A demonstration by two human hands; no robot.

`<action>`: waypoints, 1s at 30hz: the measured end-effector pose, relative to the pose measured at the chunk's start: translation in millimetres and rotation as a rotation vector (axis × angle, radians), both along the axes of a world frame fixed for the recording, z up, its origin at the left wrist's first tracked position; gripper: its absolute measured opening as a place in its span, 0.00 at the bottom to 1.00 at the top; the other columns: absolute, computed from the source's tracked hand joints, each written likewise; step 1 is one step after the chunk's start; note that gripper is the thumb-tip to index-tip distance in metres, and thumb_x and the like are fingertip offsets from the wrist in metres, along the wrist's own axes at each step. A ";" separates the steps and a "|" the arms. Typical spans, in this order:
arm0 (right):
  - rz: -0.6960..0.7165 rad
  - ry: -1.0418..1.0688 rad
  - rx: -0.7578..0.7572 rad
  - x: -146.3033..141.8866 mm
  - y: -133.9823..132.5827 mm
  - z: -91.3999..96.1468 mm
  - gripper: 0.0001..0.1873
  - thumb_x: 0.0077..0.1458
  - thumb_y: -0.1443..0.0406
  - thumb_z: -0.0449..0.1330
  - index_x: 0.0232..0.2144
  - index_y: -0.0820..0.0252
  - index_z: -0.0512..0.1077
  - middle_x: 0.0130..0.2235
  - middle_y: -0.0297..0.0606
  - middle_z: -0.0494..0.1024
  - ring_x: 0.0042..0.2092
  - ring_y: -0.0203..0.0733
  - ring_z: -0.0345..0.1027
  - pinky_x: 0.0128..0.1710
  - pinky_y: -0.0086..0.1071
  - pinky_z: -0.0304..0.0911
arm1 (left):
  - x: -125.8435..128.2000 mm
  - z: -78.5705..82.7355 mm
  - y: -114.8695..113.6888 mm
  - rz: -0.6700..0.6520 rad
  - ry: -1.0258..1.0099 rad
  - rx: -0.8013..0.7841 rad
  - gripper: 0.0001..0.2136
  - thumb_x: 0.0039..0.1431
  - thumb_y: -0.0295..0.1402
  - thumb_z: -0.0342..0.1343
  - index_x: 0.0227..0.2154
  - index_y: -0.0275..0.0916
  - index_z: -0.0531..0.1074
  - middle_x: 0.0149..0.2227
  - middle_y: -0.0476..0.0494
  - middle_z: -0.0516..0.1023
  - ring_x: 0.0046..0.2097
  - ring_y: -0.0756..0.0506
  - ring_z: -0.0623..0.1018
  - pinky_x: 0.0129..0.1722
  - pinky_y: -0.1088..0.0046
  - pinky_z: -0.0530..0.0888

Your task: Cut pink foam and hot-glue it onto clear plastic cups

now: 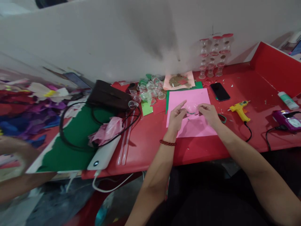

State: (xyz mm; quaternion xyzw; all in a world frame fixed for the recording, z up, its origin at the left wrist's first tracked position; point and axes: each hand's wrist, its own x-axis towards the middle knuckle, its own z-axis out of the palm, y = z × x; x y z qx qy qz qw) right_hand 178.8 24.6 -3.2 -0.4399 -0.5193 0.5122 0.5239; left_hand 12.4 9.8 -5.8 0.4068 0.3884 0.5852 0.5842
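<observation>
Over a pink paper sheet (174, 100), a small transparent plastic cup (192, 109) is held between my two hands. My left hand (176, 115) pinches its left side with thumb and fingers, the index finger pointing up and away. On the opposite side, my right hand (208, 112) grips the edge with closed fingertips. The cup's rim faces partly toward me, with a dark greenish line at its lower edge. Just right of my right hand lies a dark green-handled tool (222, 118), partly hidden by my wrist.
Transparent cups (152, 88) are heaped behind left; stacked cup columns (211, 58) stand against the white partition (117, 40). On the right are a phone (220, 91), yellow glue gun (240, 110), white-green bottle (288, 100) and purple device (288, 121). Another person's blurred hand (16, 153) is far left.
</observation>
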 end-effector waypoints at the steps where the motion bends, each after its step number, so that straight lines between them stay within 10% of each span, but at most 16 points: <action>1: 0.004 0.004 -0.006 0.0 0.2 0.0 0.10 0.45 0.57 0.63 0.22 0.57 0.72 0.22 0.30 0.73 0.26 0.36 0.71 0.28 0.29 0.65 | 0.0 0.1 -0.1 -0.003 0.002 -0.003 0.28 0.48 0.31 0.67 0.56 0.41 0.75 0.26 0.55 0.76 0.29 0.53 0.73 0.38 0.72 0.73; 13: -0.050 -0.001 -0.021 -1.7 -0.4 -1.6 0.12 0.45 0.55 0.66 0.24 0.58 0.74 0.24 0.30 0.74 0.27 0.37 0.74 0.29 0.29 0.70 | 1.5 2.7 -0.8 -0.098 -0.107 -0.049 0.25 0.48 0.37 0.70 0.51 0.41 0.76 0.43 0.45 0.82 0.44 0.47 0.79 0.45 0.70 0.72; 30: 0.019 -0.126 0.049 -6.2 -2.3 -11.1 0.12 0.48 0.55 0.63 0.26 0.57 0.73 0.23 0.32 0.76 0.26 0.36 0.72 0.28 0.29 0.67 | 5.8 4.4 0.1 -0.109 -0.167 -0.058 0.17 0.39 0.30 0.71 0.35 0.38 0.75 0.35 0.48 0.82 0.38 0.48 0.80 0.40 0.72 0.73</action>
